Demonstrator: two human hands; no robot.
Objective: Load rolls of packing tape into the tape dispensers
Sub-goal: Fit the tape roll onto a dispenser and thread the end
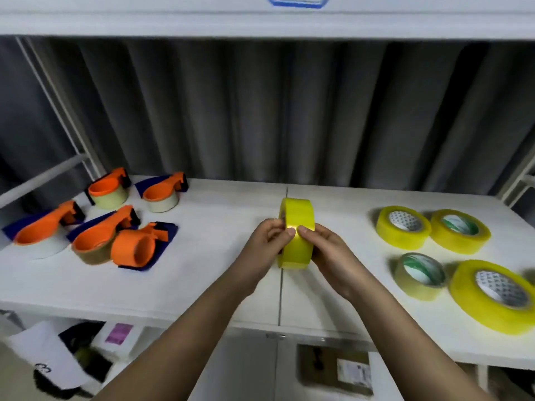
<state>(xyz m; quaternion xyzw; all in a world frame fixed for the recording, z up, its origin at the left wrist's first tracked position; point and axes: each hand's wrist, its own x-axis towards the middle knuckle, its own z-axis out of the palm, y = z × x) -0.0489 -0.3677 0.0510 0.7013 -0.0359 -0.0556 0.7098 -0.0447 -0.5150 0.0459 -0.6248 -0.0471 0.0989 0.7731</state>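
I hold a yellow roll of packing tape (298,215) upright on its edge over the middle of the white table (202,270). My left hand (266,241) grips its left side and my right hand (327,247) its right side, with both thumbs pressed on the outer face. Several orange tape dispensers lie at the left. Four carry rolls, such as the back one (108,190) and the front one (98,241). One dispenser (136,247) lies on its side with its drum bare.
Several yellowish tape rolls lie flat at the right, among them a large one (498,296) near the front edge and a small one (421,274). A grey curtain hangs behind the table. Below the table are a cardboard box (338,369) and papers (49,354).
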